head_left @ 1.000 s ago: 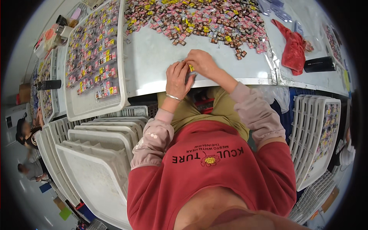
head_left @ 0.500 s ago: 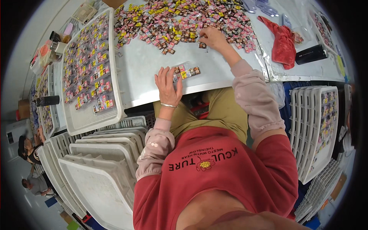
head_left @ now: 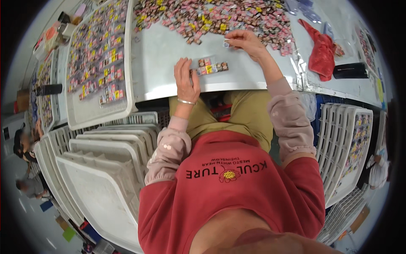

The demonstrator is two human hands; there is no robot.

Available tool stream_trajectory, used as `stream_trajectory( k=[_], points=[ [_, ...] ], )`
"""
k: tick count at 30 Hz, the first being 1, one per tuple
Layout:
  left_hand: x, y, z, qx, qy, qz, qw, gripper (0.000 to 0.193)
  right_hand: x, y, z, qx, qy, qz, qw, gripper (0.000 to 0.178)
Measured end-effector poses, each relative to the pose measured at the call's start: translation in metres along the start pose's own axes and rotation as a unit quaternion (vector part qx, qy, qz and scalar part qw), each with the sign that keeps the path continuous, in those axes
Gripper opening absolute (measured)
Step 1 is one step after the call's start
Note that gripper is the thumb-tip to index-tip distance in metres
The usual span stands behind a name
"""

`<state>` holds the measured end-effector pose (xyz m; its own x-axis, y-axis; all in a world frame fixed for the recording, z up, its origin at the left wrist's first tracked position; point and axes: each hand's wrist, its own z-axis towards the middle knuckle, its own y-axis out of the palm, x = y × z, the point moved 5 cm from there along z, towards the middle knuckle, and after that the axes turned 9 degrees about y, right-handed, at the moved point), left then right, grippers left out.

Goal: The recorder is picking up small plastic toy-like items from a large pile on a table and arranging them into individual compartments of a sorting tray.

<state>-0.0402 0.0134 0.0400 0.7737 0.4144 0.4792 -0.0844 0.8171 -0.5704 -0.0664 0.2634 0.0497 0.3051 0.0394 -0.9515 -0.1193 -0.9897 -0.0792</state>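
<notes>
A clear plastic tray lies near the table's front edge, part filled with small pink, yellow and dark square pieces. My left hand rests at the tray's left end, its fingers stretched out and the thumb beside the pieces. To the right and farther back, my right hand pinches a small square piece between thumb and fingers, a little above the table. Beyond it spreads a big loose pile of similar small pieces.
A white crate of filled clear trays stands at the left. Stacked white crates are below it, and more stand at the lower right. A red cloth and a black cylinder lie on the table's right part.
My right hand has drawn back from the pile's edge with a small square piece in its fingers. My left hand stays beside the tray. The whole view has shifted slightly.
</notes>
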Motion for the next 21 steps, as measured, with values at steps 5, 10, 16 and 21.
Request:
stream_trajectory(
  k=[5,10,16,21],
  points=[
    [0.005,0.003,0.008,0.009,-0.009,-0.03,0.999,0.041,0.011,0.049,0.005,-0.056,-0.037,-0.098,0.993,0.02],
    [0.018,0.019,0.006,-0.17,0.074,0.105,0.977,0.041,0.011,0.064,-0.005,0.034,-0.079,-0.249,0.965,0.013],
    [0.016,0.022,0.004,-0.174,0.072,0.102,0.977,0.041,0.009,0.076,-0.03,0.118,-0.215,-0.417,0.875,0.014],
    [0.014,0.021,0.004,-0.178,0.065,0.08,0.979,0.04,0.006,0.079,-0.046,0.112,-0.287,-0.431,0.848,0.018]
  ],
)
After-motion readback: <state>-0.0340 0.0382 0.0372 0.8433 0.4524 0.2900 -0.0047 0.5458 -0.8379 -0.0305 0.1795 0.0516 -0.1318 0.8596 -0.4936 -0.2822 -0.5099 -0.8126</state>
